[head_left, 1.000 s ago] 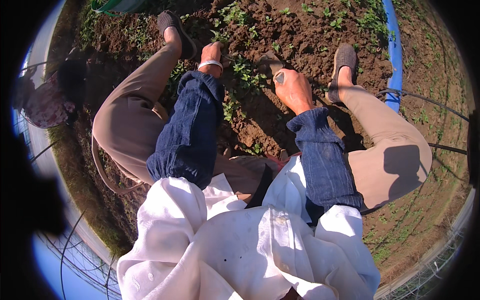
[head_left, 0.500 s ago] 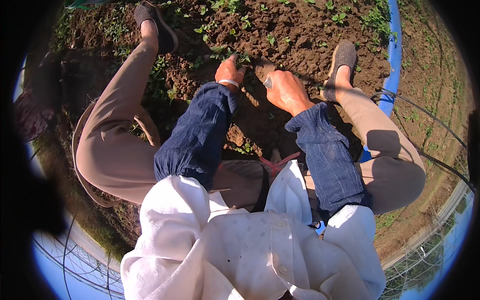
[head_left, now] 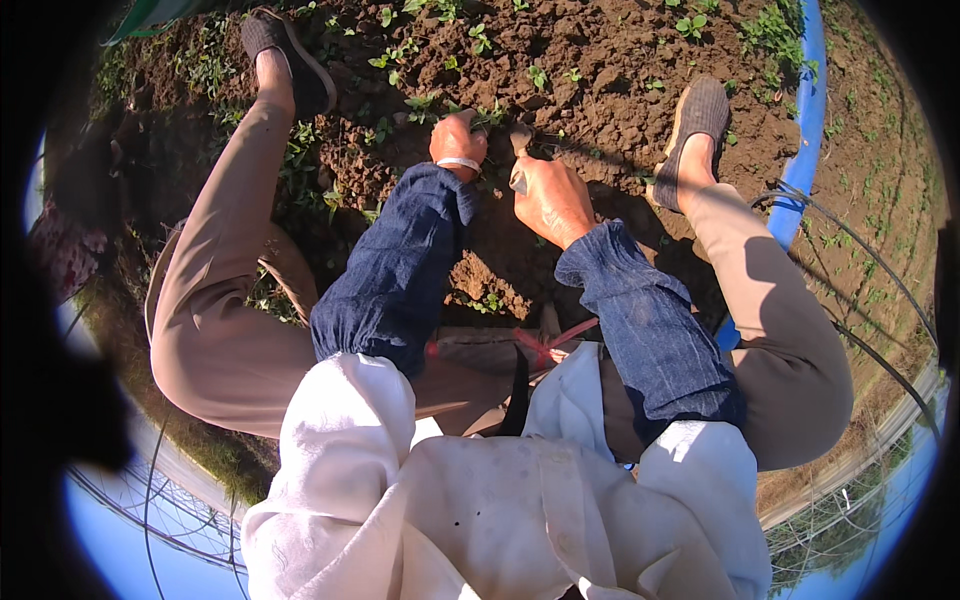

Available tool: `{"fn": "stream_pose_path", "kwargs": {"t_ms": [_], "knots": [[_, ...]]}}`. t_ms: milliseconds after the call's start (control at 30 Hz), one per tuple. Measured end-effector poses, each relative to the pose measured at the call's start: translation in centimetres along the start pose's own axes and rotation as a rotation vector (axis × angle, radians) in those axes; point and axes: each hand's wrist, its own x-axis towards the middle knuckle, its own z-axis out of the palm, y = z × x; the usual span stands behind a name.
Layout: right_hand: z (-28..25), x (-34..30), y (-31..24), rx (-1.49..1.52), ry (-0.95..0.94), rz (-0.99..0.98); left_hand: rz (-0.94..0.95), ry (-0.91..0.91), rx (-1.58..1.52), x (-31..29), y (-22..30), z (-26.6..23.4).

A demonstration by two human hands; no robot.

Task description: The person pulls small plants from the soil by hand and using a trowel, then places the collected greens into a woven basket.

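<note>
My left hand (head_left: 458, 140), with a white band at the wrist, is down at the soil, its fingers curled closed. Green leaves of a small plant (head_left: 488, 115) show right beside its fingers; the fingertips themselves are hidden. To its right, my right hand (head_left: 556, 200) is closed round a small trowel-like hand tool (head_left: 521, 138). The tool's short brownish blade points away from me over the dirt, and its handle is mostly covered by my fist. Dark blue denim sleeves cover both forearms.
Brown cloddy soil (head_left: 600, 60) with scattered seedlings (head_left: 538, 77) lies ahead. A blue hose (head_left: 812, 90) runs along the right, with a thin black tube (head_left: 860, 240) crossing it. My shoes (head_left: 290, 62) stand either side, and something green (head_left: 150, 15) is at the far left.
My right hand has shifted slightly left and nearer, and the tool's blade has turned, showing narrower. My left hand stays almost in place by the leaves. The view has tilted slightly.
</note>
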Motion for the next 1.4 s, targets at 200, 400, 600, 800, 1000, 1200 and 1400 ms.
{"fn": "stream_pose_path", "kwargs": {"t_ms": [200,400,600,800,1000,1200,1400], "knots": [[2.0,-0.8,3.2,0.198,0.042,-0.061,0.001,0.126,-0.249,1.2,-2.2,2.1],[1.8,-0.5,4.8,0.274,-0.013,-0.059,-0.444,-0.137,-0.967,1.2,0.3,-1.3],[-3.3,0.2,1.8,0.766,-0.234,0.248,-0.430,-0.183,-1.459,1.2,-0.7,-7.1],[-5.9,-1.0,-2.3,0.264,-0.084,0.185,-0.252,-0.044,-0.873,0.3,0.3,-7.8],[-4.0,-6.8,-1.3,-0.045,0.011,0.063,0.435,-0.209,0.098,-3.7,0.7,-5.0],[-1.9,-8.1,-2.6,-0.087,-0.056,0.067,0.369,-0.236,0.593,-6.9,1.2,-1.6],[-1.5,-6.1,-4.1,-0.052,-0.124,0.252,0.140,-0.266,0.509,-6.4,1.4,0.2]]}}
